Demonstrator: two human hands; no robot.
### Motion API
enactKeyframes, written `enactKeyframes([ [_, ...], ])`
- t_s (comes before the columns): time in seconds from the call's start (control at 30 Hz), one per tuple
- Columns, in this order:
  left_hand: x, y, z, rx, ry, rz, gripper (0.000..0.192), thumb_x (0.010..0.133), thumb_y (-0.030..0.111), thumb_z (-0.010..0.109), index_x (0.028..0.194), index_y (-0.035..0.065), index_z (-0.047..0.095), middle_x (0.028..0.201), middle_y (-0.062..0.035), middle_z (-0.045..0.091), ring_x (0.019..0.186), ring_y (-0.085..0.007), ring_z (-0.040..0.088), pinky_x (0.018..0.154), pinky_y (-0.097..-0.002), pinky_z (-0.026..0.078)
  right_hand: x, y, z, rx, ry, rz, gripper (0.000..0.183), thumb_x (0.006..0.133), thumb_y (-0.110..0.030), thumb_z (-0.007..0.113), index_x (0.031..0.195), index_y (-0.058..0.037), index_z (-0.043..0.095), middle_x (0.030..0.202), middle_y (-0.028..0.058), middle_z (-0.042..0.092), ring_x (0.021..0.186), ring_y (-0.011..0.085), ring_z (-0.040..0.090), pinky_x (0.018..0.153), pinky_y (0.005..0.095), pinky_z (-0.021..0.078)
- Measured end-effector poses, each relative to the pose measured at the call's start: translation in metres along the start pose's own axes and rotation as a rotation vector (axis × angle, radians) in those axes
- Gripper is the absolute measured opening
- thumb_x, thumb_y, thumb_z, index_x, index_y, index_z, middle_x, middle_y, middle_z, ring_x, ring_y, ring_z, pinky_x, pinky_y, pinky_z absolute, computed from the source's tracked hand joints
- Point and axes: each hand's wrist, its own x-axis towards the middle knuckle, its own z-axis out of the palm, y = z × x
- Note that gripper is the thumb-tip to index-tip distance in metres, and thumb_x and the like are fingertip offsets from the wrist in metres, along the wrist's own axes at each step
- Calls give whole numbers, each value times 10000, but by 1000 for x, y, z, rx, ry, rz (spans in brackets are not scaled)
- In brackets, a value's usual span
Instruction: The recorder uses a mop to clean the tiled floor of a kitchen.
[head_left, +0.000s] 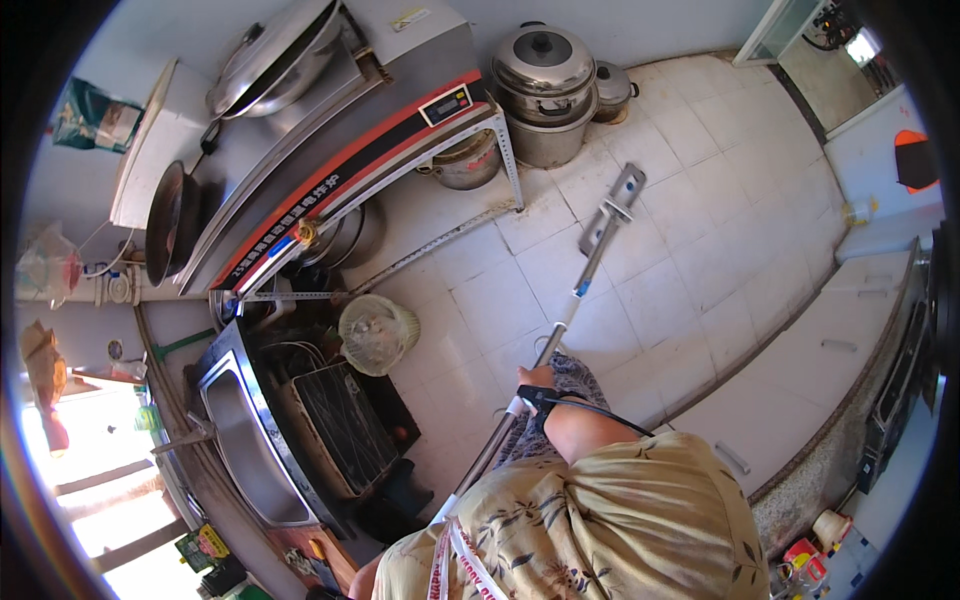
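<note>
My right hand (534, 379) is closed around the metal pole (553, 343) of a flat mop, with a black strap on the wrist. The pole runs from beside my torso at the lower left up to the grey rectangular mop head (613, 208). That head rests on the white tiled floor (495, 300), beyond my feet. My left hand is out of view; only a bit of skin shows at the bottom edge, left of the patterned yellow shirt (600, 517).
A lined plastic waste basket (379, 335) stands left of the pole, beside a sink (259, 450). Stacked steamer pots (544, 82) sit on the floor near a metal-legged stand (508, 157) under the cooking counter. White cabinets (810, 352) line the right side. A doorway (832, 82) opens at upper right.
</note>
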Motion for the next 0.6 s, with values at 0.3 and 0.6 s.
enactKeyframes([
  [0.3,49,-21,-69,972,-163,159,212,748,176,665,884,19,618,608,-60,570,515,-119,534,495,-265,431,15,-22,0,359,289,90,387,708,-185,569,931,104,442,875,308,577,826,416,580,755,451,457],
  [0.6,53,-22,-64,549,-176,48,248,789,53,611,1026,-7,566,760,-44,580,644,-105,536,607,-235,434,8,-94,29,565,288,-241,397,686,-122,581,1002,42,405,774,178,549,639,293,555,596,388,484],
])
